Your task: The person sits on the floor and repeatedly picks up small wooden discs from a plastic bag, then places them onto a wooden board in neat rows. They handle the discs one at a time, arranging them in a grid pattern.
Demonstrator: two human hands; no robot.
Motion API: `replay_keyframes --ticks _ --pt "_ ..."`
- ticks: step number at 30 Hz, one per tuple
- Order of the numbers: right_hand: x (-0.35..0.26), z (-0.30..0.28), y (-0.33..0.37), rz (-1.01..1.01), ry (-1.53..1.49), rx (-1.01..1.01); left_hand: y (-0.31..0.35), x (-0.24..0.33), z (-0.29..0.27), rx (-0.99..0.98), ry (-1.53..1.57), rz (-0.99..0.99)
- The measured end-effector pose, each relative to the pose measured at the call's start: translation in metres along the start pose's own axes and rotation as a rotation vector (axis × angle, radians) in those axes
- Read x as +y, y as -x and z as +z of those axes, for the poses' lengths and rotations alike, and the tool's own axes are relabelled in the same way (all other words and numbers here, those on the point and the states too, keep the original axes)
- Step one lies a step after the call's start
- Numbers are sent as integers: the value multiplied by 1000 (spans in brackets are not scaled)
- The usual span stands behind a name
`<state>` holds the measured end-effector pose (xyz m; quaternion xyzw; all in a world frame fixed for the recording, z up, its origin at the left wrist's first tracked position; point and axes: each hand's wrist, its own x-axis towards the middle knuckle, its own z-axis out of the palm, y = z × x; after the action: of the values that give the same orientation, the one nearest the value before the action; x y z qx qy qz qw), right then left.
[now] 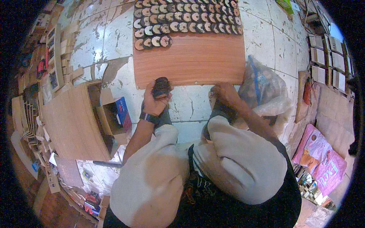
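Note:
My left hand (152,103) is closed around a short stack of dark round discs (161,87), just off the near left edge of a wood-grain board (186,66). On that board lie rows of overlapping discs (182,17) with dark rims and pale round centres. A shorter row (153,42) of several discs lies nearest me, at the left. My right hand (225,93) is by the board's near right edge, above my foot. Its fingers are curled in, and whatever they may hold is hidden.
A clear plastic bag (263,85) with contents I cannot make out sits right of the board. At left are an open cardboard box (110,114) and a large brown carton (74,121). Boxes fill a rack (330,57) at far right, above a pink printed sack (321,159).

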<state>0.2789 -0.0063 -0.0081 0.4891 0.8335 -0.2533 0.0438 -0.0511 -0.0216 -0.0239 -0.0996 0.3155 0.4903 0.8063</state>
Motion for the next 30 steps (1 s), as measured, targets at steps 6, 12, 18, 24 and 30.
replay_keyframes --ticks 6,12,18,24,30 --pt "0 27 3 -61 65 33 -8 -17 11 -10 -91 -161" --pt "-10 23 -3 15 -44 35 -3 -26 20 -45 -141 -148" --pt "-50 9 -25 242 -1026 385 0 -34 27 31 -634 55" --pt "-91 -9 -33 -167 -923 493 -6 -37 28 76 -255 55" --pt "-113 -6 -39 -415 -534 415 -18 -36 24 116 -2 -116"
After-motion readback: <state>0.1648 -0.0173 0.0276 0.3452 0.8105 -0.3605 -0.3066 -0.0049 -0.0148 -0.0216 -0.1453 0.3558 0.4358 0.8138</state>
